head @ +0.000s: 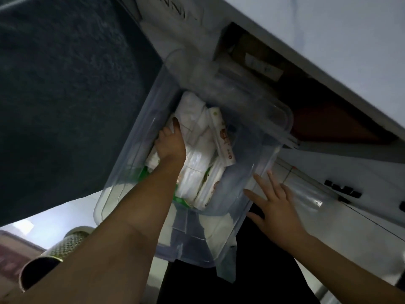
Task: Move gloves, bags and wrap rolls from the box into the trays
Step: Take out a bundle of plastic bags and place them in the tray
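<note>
Box [122,172], clear plastic, deep, standing at the foot of a white cabinet [328,51] and beside a dark rug [65,95]; contents a tight stack of white packs [197,163], some with green print, and one long printed roll box [221,134] lying along the right edge of the stack. Which packs hold gloves, bags or wrap cannot be told in this dim, blurred view. Left hand [169,142], reached down inside the box, fingers curled onto the left side of the stack; whether it has closed on a pack is not shown. Right hand [271,207], fingers spread flat, nothing held, pressed against the box's outer right wall, apparently steadying it. Trays: not identifiable in view. Handling note, by judgement: the packs look slippery and closely wedged, so take one pack by its edge rather than a handful, lift straight up clear of the wall, and keep the right hand bracing so the box does not tip or slide.
</note>
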The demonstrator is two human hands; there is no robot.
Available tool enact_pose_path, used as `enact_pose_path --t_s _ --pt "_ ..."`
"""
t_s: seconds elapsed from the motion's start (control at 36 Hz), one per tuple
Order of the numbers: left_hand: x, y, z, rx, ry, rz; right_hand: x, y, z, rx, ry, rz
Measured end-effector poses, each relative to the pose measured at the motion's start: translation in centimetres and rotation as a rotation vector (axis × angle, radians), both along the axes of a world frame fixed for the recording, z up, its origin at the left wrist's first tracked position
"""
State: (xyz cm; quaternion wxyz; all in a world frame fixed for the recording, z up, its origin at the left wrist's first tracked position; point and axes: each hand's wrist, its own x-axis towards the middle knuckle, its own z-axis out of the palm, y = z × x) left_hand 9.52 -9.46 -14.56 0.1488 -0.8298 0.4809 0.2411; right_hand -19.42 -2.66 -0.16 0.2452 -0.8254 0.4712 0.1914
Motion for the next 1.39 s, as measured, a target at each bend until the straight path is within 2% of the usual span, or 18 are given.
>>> enact_pose_path --t_s 0.08,0.19,0.28,0.42,0.53,0.61,0.67,0.78,0.86,0.92,1.0,1.06,1.14,1.19,1.22,1.25,1.28,1.39 --pt "-0.2 0.0 -0.3 -0.058 0.067 0.151 0.2 0.0 0.2 -0.01 -0.005 -0.014" --pt "-0.1 0.7 1.1 -0.014 0.32 0.488 1.2 -0.4 1.1 -0.014 0.047 -0.021" --pt "0.1 2.4 3.0 0.079 0.554 0.711 2.9 -0.9 1.9 -0.019 0.061 -0.069" --pt "0.1 7.1 8.5 0.048 0.974 1.212 6.3 -2.0 1.7 -0.028 -0.116 -0.111" --pt "-0.8 11.4 12.8 -0.029 1.116 1.395 9.5 -3.0 -1.2 0.127 -0.024 -0.102" --pt "-1.7 14.2 15.2 -0.129 1.159 1.52 11.5 -3.8 -4.8 0.397 0.007 -0.333" --pt "-2.3 15.6 16.2 -0.162 1.173 1.565 12.6 -4.1 -7.2 0.583 -0.041 -0.617" --pt "-2.9 17.5 16.9 -0.188 1.186 1.622 14.5 -3.6 -11.2 0.749 -0.101 -1.133" --pt "-2.9 18.3 16.6 -0.169 1.193 1.641 16.0 -2.8 -13.8 0.79 -0.163 -1.356" --pt "-2.7 18.7 16.3 -0.162 1.222 1.649 17.2 -2.6 -15.5 0.748 -0.157 -1.377" --pt "-2.4 19.1 15.9 -0.162 1.251 1.646 18.6 -3.1 -15.2 0.693 -0.027 -1.244" --pt "-2.1 19.3 15.8 -0.153 1.252 1.626 18.8 -2.7 -14.5 0.57 0.152 -0.892" --pt "-1.6 19.4 16.0 -0.132 1.242 1.587 18.4 -3.2 -14.2 0.569 0.179 -0.781" --pt "-1.3 19.2 16.6 -0.115 1.243 1.542 17.7 -3.0 -14.2 0.586 0.092 -0.789" --pt "-1.1 19.1 17.1 -0.113 1.249 1.522 17.5 -3.1 -13.4 0.598 -0.04 -0.937" --pt "-1.0 19.0 17.4 -0.116 1.253 1.504 17.7 -3.6 -12.7 0.575 -0.11 -1.191" --pt "-1.0 18.9 17.5 -0.118 1.255 1.49 17.6 -3.7 -12.1 0.584 -0.145 -1.316" --pt "-0.3 18.6 19.0 -0.133 1.266 1.402 15.5 -3.8 -6.3 0.464 -0.295 -1.236"
